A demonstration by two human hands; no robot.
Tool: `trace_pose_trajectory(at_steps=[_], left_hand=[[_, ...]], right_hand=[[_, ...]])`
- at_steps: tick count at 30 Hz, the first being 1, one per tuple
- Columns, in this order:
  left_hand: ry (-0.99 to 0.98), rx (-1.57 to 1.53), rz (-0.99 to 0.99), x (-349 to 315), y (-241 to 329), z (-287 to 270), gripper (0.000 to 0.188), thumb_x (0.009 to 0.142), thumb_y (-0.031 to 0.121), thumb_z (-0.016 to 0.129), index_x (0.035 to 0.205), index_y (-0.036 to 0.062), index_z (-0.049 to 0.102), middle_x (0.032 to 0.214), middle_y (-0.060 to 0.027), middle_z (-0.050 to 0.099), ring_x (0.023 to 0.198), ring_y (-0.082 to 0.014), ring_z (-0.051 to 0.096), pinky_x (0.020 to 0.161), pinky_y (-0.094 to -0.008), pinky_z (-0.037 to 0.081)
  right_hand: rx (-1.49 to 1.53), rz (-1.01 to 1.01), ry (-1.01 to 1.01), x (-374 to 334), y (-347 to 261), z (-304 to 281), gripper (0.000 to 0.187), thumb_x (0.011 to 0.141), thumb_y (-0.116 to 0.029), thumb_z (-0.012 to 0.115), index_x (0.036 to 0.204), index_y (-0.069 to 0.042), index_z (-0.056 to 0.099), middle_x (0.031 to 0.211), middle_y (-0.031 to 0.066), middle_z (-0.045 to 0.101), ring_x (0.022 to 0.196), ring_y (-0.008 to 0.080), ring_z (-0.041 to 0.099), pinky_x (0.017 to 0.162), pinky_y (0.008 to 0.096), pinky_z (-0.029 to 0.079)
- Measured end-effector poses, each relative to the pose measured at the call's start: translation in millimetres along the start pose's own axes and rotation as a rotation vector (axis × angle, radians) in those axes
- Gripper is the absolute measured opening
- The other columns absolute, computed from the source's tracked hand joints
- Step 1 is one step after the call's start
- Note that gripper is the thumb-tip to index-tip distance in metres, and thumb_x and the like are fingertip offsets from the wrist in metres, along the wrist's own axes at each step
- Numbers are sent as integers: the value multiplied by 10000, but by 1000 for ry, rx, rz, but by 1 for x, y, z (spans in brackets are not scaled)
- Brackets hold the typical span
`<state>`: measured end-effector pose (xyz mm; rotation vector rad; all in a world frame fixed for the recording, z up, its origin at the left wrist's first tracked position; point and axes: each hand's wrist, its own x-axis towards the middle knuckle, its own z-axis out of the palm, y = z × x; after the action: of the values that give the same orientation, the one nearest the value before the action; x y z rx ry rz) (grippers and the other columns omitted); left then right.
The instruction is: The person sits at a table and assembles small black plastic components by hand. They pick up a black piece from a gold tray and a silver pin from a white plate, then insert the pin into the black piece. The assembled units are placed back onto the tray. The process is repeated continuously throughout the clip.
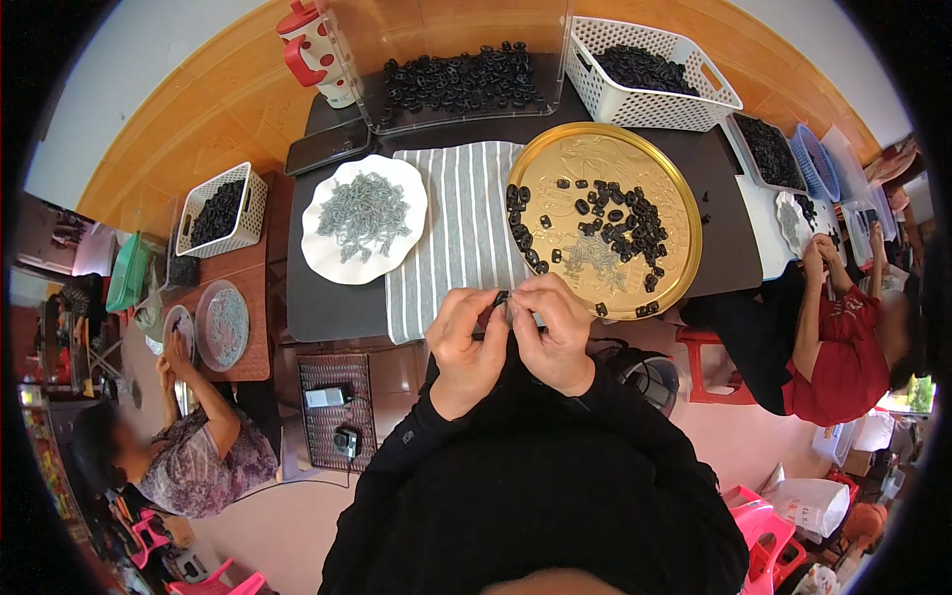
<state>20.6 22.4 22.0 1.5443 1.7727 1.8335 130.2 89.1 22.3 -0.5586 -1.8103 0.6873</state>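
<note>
My left hand (464,349) pinches a small black plastic piece (501,297) in front of my body, at the near edge of the table. Against it, fingertips almost touching, my right hand (555,342) is closed in a pinch; what it holds is too small and hidden to name. Just beyond my hands lies a grey-and-white striped cloth (451,228). To its right a round gold tray (684,198) carries many black pieces (645,228) and a small heap of silvery metal parts (593,256). On the left, a white scalloped plate (322,258) bears a pile of similar metal parts (365,213).
A clear bin (347,59) and a white basket (654,109), both with black pieces, stand at the back. A phone (327,146) and a dotted tumbler (322,55) are at the far left. One person (213,446) works at left, another (838,347) at right.
</note>
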Motion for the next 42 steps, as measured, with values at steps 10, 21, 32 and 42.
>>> trace_pose_trajectory(at_steps=[10, 21, 32, 42], left_hand=[[44, -141, -116, -3, -9, 5, 193, 778, -101, 656, 964, -50, 651, 823, -115, 622, 652, -147, 604, 594, -251, 489], [53, 10, 72, 1, -8, 1, 246, 728, -120, 659, 959, -38, 636, 835, -134, 605, 656, -213, 600, 587, -291, 494], [-24, 272, 235, -2, -32, 0, 263, 715, -88, 662, 971, -46, 625, 853, -163, 597, 717, -316, 596, 622, -362, 487], [-8, -447, -333, 2, -37, -9, 315, 836, -66, 663, 1149, -34, 653, 864, -24, 569, 770, -93, 544, 686, -242, 485]], right_hand=[[74, 22, 15, 0, 9, 4, 169, 737, 128, 644, 857, 22, 588, 825, 134, 602, 672, 257, 596, 588, 316, 476], [-11, -153, -6, 5, 3, 7, 184, 694, 141, 655, 826, 31, 588, 807, 136, 592, 648, 272, 576, 560, 326, 452], [-249, -142, -128, 1, 11, 24, 135, 652, 93, 617, 746, 18, 554, 775, 148, 529, 689, 330, 555, 599, 395, 461], [211, 239, -26, 1, 6, 21, 98, 818, 83, 647, 891, 24, 619, 851, 112, 605, 712, 157, 573, 647, 233, 449]])
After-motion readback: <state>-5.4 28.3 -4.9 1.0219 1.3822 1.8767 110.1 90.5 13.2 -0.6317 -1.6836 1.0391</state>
